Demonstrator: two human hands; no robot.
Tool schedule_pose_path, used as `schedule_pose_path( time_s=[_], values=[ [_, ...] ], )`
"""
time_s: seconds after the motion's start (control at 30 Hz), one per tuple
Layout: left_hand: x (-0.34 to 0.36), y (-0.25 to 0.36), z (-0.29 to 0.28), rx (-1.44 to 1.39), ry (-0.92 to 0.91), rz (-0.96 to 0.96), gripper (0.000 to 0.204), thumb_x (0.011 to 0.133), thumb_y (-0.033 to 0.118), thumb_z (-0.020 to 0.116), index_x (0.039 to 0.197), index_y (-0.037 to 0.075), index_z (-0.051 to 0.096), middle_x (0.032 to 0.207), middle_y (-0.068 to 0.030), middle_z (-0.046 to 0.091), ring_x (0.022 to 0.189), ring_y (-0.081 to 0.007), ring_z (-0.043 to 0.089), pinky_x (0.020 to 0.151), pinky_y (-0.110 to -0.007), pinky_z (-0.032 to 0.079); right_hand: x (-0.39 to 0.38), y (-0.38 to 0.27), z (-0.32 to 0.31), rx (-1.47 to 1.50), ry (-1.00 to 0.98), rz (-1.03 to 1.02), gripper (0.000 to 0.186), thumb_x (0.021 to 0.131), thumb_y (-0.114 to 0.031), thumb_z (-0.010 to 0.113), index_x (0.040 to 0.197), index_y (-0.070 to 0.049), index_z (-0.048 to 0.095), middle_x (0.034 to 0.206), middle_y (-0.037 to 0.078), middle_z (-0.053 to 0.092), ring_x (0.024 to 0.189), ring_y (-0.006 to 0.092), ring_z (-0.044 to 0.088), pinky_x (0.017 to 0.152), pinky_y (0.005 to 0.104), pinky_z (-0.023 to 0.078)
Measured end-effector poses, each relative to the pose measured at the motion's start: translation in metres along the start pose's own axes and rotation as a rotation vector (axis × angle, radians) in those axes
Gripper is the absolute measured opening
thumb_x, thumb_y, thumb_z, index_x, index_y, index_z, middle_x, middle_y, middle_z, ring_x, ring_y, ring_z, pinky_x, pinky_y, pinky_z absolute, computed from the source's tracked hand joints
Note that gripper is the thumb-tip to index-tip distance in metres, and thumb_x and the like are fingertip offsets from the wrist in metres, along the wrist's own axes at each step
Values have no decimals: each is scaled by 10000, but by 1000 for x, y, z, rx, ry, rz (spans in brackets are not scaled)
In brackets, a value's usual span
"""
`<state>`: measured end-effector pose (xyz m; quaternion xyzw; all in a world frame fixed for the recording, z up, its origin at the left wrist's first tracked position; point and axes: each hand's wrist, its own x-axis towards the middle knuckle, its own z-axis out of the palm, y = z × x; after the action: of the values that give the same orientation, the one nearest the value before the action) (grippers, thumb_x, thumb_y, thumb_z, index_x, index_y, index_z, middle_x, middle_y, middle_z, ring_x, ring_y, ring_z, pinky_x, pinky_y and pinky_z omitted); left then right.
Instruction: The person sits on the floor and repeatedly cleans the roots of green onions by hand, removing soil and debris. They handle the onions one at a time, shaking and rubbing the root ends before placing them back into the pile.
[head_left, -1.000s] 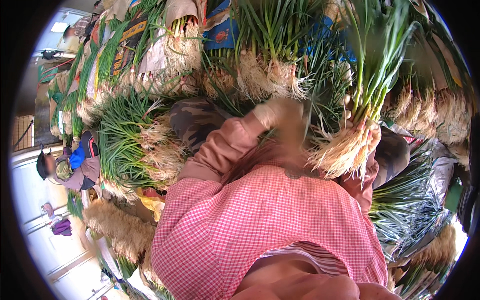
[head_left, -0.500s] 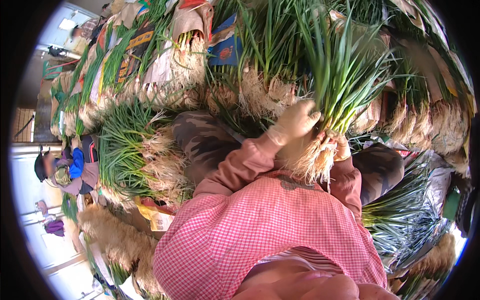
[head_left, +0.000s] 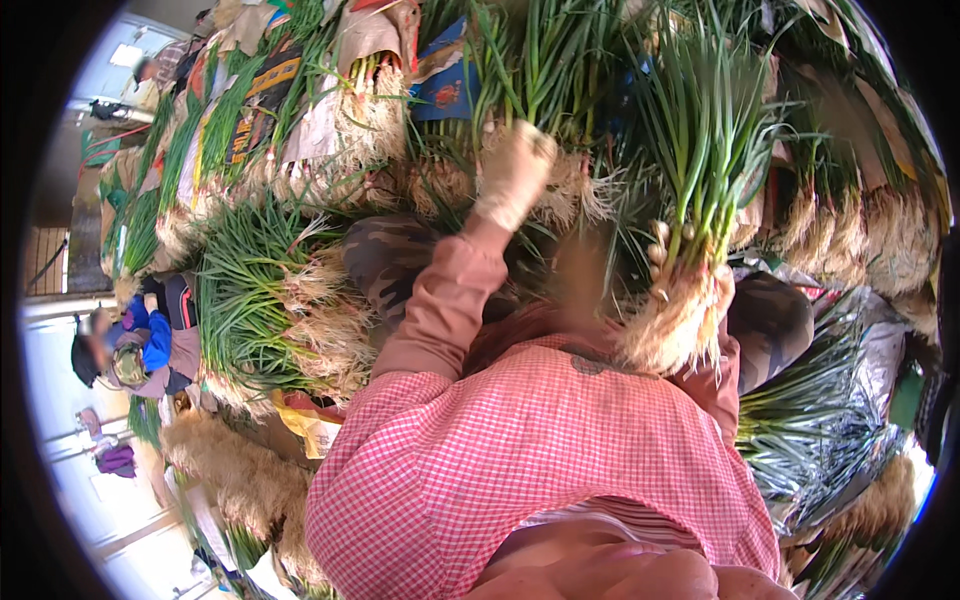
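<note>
Head view: a seated person in a pink checked smock [head_left: 560,430] with brown sleeves, both hands above the lap, amid bunches of long-leaved green plants.
Held bunch: green onions [head_left: 697,160], right of centre; leaves fan toward the top of the frame, pale roots [head_left: 665,325] hang down toward the smock.
Right hand: the hand [head_left: 723,284] is closed around the bunch just above the roots, with fingertips showing at its left side; the palm is mostly hidden behind the stems.
Left hand: the hand [head_left: 520,165] is at upper centre, well apart from the held bunch, in front of standing stalks [head_left: 540,75]; its fingers look curled, but I cannot tell whether they pinch a stalk.
Knees: camouflage trousers [head_left: 778,318] show on both sides of the lap.
Left of frame: a heap of greens [head_left: 245,290] with roots toward the lap; beyond it, near the edge, another person [head_left: 160,345].
Upper left: more bunches, some in wrappers, one of them blue [head_left: 447,88].
Lower right: dark leaves [head_left: 800,415] lie beside silvery plastic [head_left: 880,350].
Lower left: a long mass of tan roots [head_left: 235,465].
</note>
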<state>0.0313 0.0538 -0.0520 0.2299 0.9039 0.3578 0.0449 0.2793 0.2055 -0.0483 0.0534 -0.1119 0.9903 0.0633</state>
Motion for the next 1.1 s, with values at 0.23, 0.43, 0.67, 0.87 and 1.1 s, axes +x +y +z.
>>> schedule_pose_path(
  time_s=[0.23, 0.43, 0.67, 0.87, 1.1],
  values=[
    [63, -15, -7, 186, -215, -362, 323, 845, 131, 566, 1104, -38, 471, 775, -100, 547, 597, -193, 539, 506, -296, 482, 9, 14, -16, 136, -113, 3, 491, 812, -210, 541, 1260, -42, 429, 1370, 210, 356, 1191, 370, 459, 972, 537, 398],
    [66, 9, -62, 387, 62, -96, 386, 900, 344, 505, 1070, -2, 508, 936, -226, 636, 884, -355, 629, 745, -428, 504, 0, 6, -18, 113, 144, 105, 471, 771, -156, 542, 1224, -62, 452, 1280, 201, 462, 1001, 359, 550, 831, 507, 475],
    [-46, 56, 16, -328, -249, -98, 465, 955, 431, 372, 827, 56, 616, 524, -4, 544, 400, -183, 524, 358, -309, 416, 3, 8, -52, 298, 79, 188, 463, 729, -88, 547, 1172, 25, 472, 1068, 218, 576, 915, 320, 593, 817, 417, 499],
    [-63, 38, 72, -519, -508, -147, 260, 870, 328, 602, 839, 75, 655, 606, 41, 570, 475, -110, 503, 459, -278, 402, 0, 9, -56, -26, 255, 177, 286, 749, -36, 516, 993, 113, 504, 884, 256, 609, 659, 275, 640, 619, 288, 575],
    [-94, 27, 90, -366, -458, -29, 376, 900, 367, 544, 929, -4, 597, 846, -142, 649, 748, -244, 604, 698, -365, 474, -13, 10, -52, -331, 352, 227, 345, 799, -162, 627, 1012, 89, 524, 882, 242, 623, 555, 200, 587, 529, 242, 513]
  ],
)
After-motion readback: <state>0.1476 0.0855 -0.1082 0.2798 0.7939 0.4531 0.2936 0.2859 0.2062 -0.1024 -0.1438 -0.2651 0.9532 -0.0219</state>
